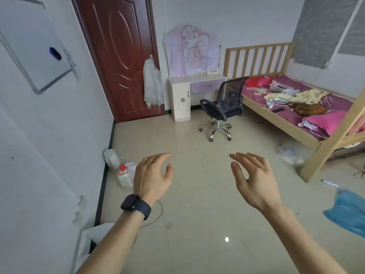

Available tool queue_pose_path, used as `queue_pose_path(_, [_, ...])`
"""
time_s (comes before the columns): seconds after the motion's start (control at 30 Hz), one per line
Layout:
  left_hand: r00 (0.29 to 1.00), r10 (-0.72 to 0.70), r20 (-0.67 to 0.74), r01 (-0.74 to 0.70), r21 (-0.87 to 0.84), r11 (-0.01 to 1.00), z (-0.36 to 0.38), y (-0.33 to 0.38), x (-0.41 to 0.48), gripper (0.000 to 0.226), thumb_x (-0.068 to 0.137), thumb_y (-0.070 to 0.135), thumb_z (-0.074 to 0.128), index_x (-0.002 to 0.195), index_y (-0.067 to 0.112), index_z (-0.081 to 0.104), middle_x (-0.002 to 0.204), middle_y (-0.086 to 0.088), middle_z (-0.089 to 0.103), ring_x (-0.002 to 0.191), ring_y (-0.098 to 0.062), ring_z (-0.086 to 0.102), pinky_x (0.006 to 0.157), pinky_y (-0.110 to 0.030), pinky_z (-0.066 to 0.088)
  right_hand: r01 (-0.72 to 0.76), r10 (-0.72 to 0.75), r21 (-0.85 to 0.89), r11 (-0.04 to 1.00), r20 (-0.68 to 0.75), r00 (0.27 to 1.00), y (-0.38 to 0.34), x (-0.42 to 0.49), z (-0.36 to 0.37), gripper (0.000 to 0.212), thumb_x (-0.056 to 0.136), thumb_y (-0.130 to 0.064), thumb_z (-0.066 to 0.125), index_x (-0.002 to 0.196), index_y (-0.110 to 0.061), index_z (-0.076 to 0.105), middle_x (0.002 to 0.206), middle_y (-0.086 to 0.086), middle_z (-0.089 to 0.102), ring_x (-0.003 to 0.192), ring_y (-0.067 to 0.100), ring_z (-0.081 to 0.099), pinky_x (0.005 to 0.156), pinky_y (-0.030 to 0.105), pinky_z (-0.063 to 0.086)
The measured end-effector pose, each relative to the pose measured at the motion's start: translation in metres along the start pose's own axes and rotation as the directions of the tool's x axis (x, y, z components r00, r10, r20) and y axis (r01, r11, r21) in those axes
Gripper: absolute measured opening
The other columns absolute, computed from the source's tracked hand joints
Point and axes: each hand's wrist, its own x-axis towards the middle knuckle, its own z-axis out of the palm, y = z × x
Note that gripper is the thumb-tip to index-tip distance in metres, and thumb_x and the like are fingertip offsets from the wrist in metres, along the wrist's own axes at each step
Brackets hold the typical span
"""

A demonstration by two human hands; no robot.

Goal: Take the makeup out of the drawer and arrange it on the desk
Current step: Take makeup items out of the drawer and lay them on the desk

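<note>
Pale floor tiles (197, 194) are being shown running up to the desk (197, 79), a small white piece being stood against the far wall; its lilac drawer (205, 86) is being seen pushed fully in beneath the top, so the makeup is being hidden from view and its place cannot be told beyond that. A black mesh chair (227, 103) is being parked just in front of the desk, turned toward the side of the bed (296, 107); the bed, strewn with clothes and cables, is being seen right of the desk. A dark red door (118, 56) is being shown left of the desk, with a white garment (152, 84) being hung between the two; a pink cartoon cover (192, 52) is being draped above the desk. Well short of the desk, both arms are being held out over the floor; the left hand (153, 177), with a dark watch (135, 206) being worn on its wrist, is being shown with fingers (164, 156) loosely spread and grasping nothing; the right hand (254, 180) is being held likewise, its fingers (240, 158) released and relaxed, nothing being touched.
</note>
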Motion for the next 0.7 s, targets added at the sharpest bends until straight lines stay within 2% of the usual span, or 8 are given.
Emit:
queue_pose_path(0.07, [0.999,-0.022,0.027,0.022,-0.003,1.000,0.026,-0.009,0.021,0.033,0.088,0.022,0.066,0.121,0.027,0.069,0.116,0.007,0.071,0.115,-0.021,0.059,0.092,-0.026,0.042,-0.051,0.050,0.004,0.999,0.037,0.998,0.016,0.022,0.023,0.031,0.101,-0.036,0.053,0.126,-0.029,0.070,0.131,-0.009,0.067,0.133,0.022,0.047,0.104,0.048,0.045])
queue_pose_path(0.17, [0.996,-0.048,0.073,0.049,-0.013,0.999,0.071,-0.028,0.067,0.032,0.089,0.021,0.065,0.120,0.026,0.069,0.116,0.006,0.071,0.113,-0.022,0.061,0.094,-0.033,0.048,-0.085,0.085,-0.007,0.996,0.099,0.991,0.042,0.070,0.065,0.031,0.102,-0.035,0.053,0.127,-0.029,0.070,0.131,-0.010,0.066,0.134,0.021,0.045,0.107,0.043,0.042])
queue_pose_path(0.57, [0.984,-0.075,0.163,0.079,-0.018,0.997,0.214,-0.107,0.342,0.034,0.090,0.024,0.063,0.123,0.030,0.067,0.115,0.003,0.072,0.111,-0.025,0.061,0.091,-0.033,0.050,-0.163,0.162,-0.002,0.987,0.107,0.981,0.106,0.328,0.203,0.028,0.101,-0.029,0.057,0.126,-0.027,0.071,0.128,-0.009,0.068,0.133,0.020,0.045,0.103,0.025,0.035])
queue_pose_path(0.7, [0.979,-0.083,0.185,0.087,-0.015,0.996,0.259,-0.126,0.423,0.034,0.090,0.025,0.061,0.123,0.032,0.066,0.112,0.004,0.073,0.111,-0.023,0.060,0.087,-0.034,0.052,-0.180,0.177,0.015,0.984,0.107,0.978,0.134,0.406,0.249,0.027,0.101,-0.028,0.058,0.124,-0.027,0.072,0.126,-0.009,0.069,0.132,0.021,0.046,0.102,0.029,0.039])
